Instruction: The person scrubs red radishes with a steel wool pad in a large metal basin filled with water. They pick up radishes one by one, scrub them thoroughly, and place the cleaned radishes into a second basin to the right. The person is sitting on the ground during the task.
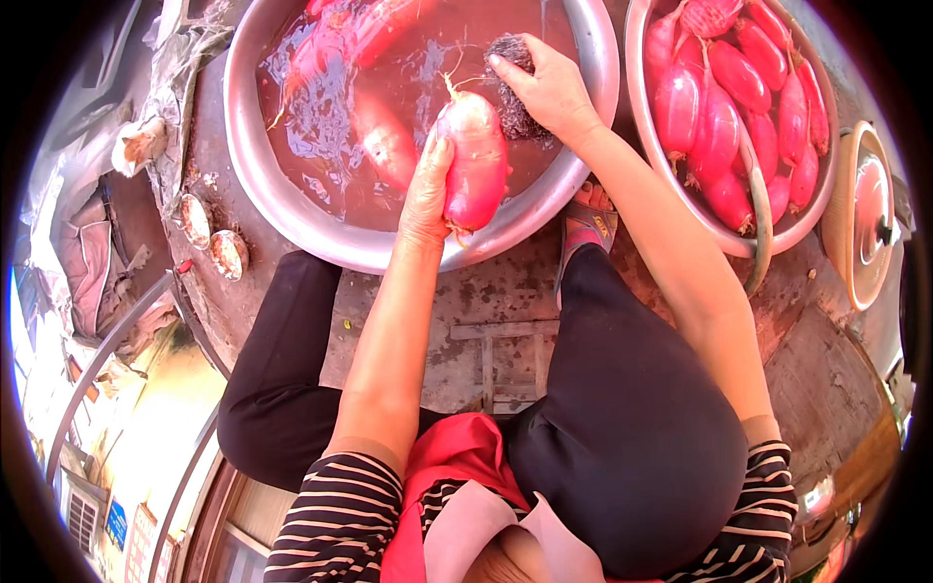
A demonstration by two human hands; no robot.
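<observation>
My left hand [430, 189] grips a large red radish [477, 164] over the near rim of a wide metal basin [280, 233]. Thin pale roots trail from its far end, and its upper side shows pale patches. In my right hand [550, 95] is a dark, stringy scouring pad [514, 87], just right of the radish; I cannot tell whether the two touch. Murky reddish-brown water [321, 178] fills the basin. One radish [383, 138] lies partly under the water behind my left hand. More radishes [364, 33] lie at the far side, partly submerged.
At right, a second metal basin [638, 109] holds many red radishes, with a hose [759, 218] over its near rim. Beyond it is a lidded pot [856, 218]. Two small bowls [229, 255] and an orange-and-white cat [140, 144] are at left. My sandalled foot [589, 218] is between the basins.
</observation>
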